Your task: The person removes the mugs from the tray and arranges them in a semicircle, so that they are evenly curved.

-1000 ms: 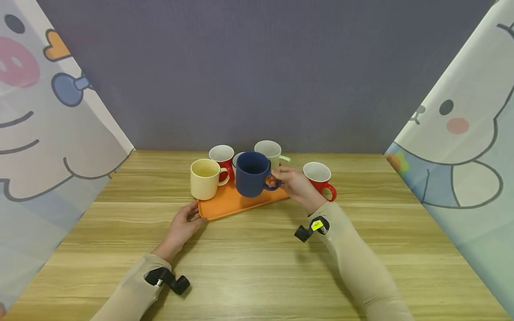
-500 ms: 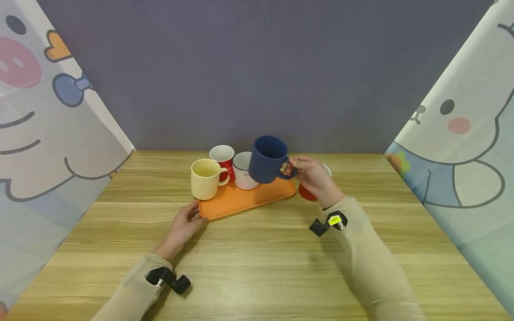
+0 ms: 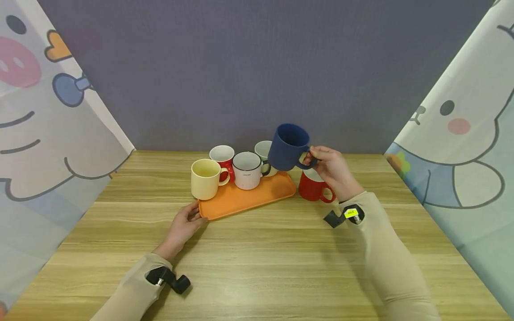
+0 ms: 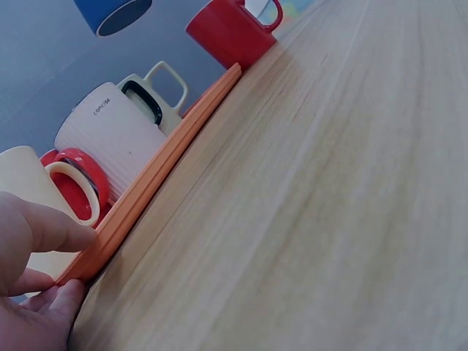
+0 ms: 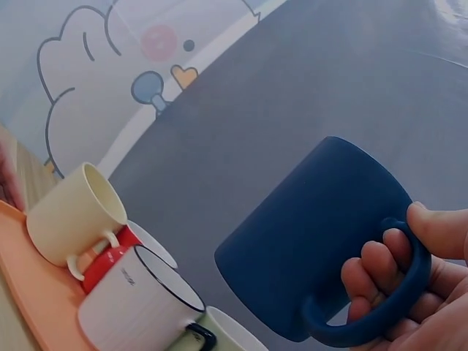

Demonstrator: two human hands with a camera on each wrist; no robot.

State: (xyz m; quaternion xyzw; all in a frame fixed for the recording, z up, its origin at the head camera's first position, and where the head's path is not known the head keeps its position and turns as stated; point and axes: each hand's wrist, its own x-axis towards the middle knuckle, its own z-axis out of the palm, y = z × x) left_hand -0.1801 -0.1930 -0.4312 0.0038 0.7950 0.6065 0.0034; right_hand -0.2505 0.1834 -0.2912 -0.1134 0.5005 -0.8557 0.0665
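My right hand (image 3: 331,166) grips a dark blue mug (image 5: 314,234) by its handle, fingers through the loop and thumb on top. The mug is raised above the right end of the orange tray (image 3: 241,201), slightly tilted. At the tray's near left corner my left hand (image 3: 184,226) pinches the edge between thumb and fingers (image 4: 51,227). On the tray stand a pale yellow mug (image 3: 204,183), a red mug (image 3: 221,154), a white ribbed mug (image 3: 246,174) with a black rim, and a pale green mug (image 3: 263,149), partly hidden behind the blue one.
Another red mug (image 3: 311,187), white inside, stands on the wooden table (image 3: 257,263) just right of the tray. A grey partition (image 3: 257,76) rises behind the table. Cartoon-printed panels (image 3: 453,147) flank both sides.
My right hand has lifted the blue mug up and to the right, from over the tray's middle to over its right end. The white mug now shows fully. My left hand stays put.
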